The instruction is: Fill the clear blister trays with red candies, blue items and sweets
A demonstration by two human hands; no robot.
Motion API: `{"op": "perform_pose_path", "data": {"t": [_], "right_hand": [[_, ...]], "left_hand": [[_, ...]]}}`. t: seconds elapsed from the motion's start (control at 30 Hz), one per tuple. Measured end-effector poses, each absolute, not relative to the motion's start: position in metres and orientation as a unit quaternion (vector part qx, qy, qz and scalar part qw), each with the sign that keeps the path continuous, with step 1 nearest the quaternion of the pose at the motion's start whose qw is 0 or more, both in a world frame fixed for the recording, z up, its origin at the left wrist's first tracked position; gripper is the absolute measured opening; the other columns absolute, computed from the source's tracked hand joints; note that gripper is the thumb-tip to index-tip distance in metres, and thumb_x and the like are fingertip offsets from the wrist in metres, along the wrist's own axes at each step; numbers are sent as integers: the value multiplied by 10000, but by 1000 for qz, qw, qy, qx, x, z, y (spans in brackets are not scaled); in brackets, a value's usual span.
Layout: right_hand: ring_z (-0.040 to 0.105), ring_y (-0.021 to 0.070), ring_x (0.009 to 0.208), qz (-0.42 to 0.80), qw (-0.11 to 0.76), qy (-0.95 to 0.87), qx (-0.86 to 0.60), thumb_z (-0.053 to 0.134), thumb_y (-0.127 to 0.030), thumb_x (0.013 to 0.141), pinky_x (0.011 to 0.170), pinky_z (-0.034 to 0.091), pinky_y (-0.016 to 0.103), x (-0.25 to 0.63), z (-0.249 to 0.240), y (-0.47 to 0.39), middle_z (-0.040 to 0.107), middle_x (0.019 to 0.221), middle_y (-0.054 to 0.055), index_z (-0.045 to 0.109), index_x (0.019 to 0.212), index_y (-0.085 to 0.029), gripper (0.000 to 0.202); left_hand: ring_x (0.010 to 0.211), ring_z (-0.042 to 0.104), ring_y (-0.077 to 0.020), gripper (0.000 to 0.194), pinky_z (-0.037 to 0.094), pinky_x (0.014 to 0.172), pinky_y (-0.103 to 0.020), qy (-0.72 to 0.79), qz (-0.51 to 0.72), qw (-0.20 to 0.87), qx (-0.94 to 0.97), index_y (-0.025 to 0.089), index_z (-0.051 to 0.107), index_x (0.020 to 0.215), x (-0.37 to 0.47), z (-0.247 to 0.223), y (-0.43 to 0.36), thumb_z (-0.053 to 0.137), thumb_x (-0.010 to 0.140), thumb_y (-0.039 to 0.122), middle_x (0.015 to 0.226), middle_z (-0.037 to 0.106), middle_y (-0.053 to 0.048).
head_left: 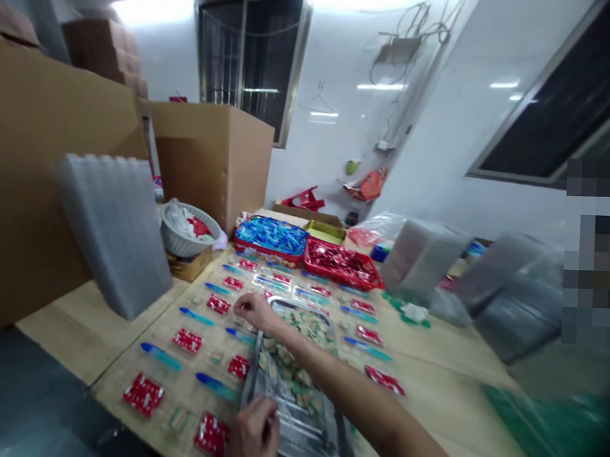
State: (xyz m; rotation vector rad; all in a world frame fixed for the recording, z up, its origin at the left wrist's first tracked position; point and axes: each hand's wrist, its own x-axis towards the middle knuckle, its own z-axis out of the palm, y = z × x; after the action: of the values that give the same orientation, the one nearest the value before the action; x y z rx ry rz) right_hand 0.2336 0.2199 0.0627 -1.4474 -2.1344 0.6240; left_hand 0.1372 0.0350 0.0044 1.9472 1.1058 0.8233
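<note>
A metal tray (305, 425) holds many small flat pieces (301, 328), pale and green. At its near left edge is my left hand (255, 430), fingers curled; anything inside them is hidden. My right arm crosses over the tray, and my right hand (252, 311) hovers by its far left corner with the fingers pinched together. What they hold, if anything, is too small to make out. Around the tray lie rows of clear plastic compartments with red dotted packets (187, 340) and blue pen-shaped items (196, 316). A small green-and-pale piece (179, 419) sits near the front packets.
A red-rimmed bin of blue items (272, 235) and a red basket of red packets (341, 263) stand at the back. Stacked clear plastic trays (119, 235) lean at left beside a white basket (187, 241). Cardboard boxes (197, 158) rise behind; wrapped stacks (421, 259) stand right.
</note>
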Motion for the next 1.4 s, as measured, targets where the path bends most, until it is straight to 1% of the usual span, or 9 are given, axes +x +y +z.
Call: {"op": "perform_pose_path", "data": {"t": [0.13,0.3,0.43,0.53,0.7,0.83,1.0,1.23,1.4], "right_hand": [[571,129,645,229,260,-755,-557,558,-113,728,601,393,201,317,65,149,668,685,1,703,752,-164,156],[576,163,720,186,245,-733,-607,534,-129,761,669,393,243,363,48,68,654,744,26,683,772,-174,155],[575,190,865,181,219,-738,-612,486,-130,825,775,383,278,357,37,34,653,878,47,677,931,-199,229],[557,199,908,161,200,-757,-600,435,-112,854,819,348,313,348,33,26,635,927,56,646,1049,-233,312],[545,205,914,185,219,-739,-610,443,-37,765,828,328,322,344,27,21,617,889,42,633,871,-215,282],[549,195,942,230,261,-719,-602,443,4,677,856,325,314,344,23,15,629,901,21,596,829,-209,302],[557,192,863,252,289,-699,-603,460,-30,676,805,360,289,347,20,12,645,817,19,595,790,-197,244],[562,166,705,308,306,-652,-622,513,-77,678,661,389,242,359,26,15,635,721,4,634,776,-184,188],[561,163,671,319,321,-632,-629,523,-93,680,616,390,233,368,32,16,623,688,-3,621,756,-184,154]], "left_hand": [[733,595,-184,217,442,655,-290,469,326,299,764,188,598,774,140,12,52,402,811,103,759,607,-46],[811,600,-205,222,461,733,-307,490,263,245,794,177,630,788,162,22,67,447,746,58,822,630,-61],[935,593,-219,306,458,854,-343,488,249,223,806,179,650,928,181,17,73,471,728,33,932,647,-79],[942,585,-206,339,452,864,-334,476,231,229,817,184,642,945,189,16,71,457,716,16,951,634,-74],[915,572,-206,279,432,818,-316,479,185,245,823,175,622,818,194,21,62,460,659,12,897,626,-60],[795,571,-188,223,408,717,-280,484,191,280,807,172,617,745,194,22,54,500,622,28,788,614,-35],[659,547,-153,209,360,615,-250,503,189,321,780,160,621,706,188,25,48,483,636,19,650,586,-1],[629,553,-145,214,364,602,-245,518,203,326,764,152,618,702,180,30,49,466,635,16,629,587,5],[616,554,-138,195,385,601,-237,518,214,347,752,159,610,707,181,27,49,476,651,30,611,577,16]]}}
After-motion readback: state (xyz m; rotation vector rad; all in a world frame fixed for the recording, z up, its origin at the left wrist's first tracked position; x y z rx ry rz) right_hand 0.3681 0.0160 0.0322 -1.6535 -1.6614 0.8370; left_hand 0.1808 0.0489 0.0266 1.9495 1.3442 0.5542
